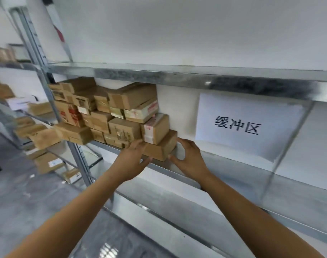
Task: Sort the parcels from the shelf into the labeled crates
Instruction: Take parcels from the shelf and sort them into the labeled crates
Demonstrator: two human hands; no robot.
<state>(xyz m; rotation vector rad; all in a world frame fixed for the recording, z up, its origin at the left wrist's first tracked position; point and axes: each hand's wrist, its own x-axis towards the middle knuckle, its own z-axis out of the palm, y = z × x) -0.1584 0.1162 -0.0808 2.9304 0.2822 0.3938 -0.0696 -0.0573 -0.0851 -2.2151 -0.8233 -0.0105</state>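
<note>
A pile of several brown cardboard parcels (110,108) fills the left part of a metal shelf (233,164). At the pile's right end lies a low brown parcel (162,148) with a smaller taped parcel (155,128) on top of it. My left hand (131,161) touches the low parcel's left front, fingers on its top edge and thumb spread below. My right hand (188,157) is at that parcel's right end, fingers curved beside it and thumb near its front corner. Whether either hand truly grips the box is unclear.
A white paper sign (246,125) with black characters hangs at the back of the shelf, right of the parcels. Another shelving unit (38,131) at the left holds more boxes on several levels. An upper shelf edge (177,75) runs overhead. Grey floor lies below left.
</note>
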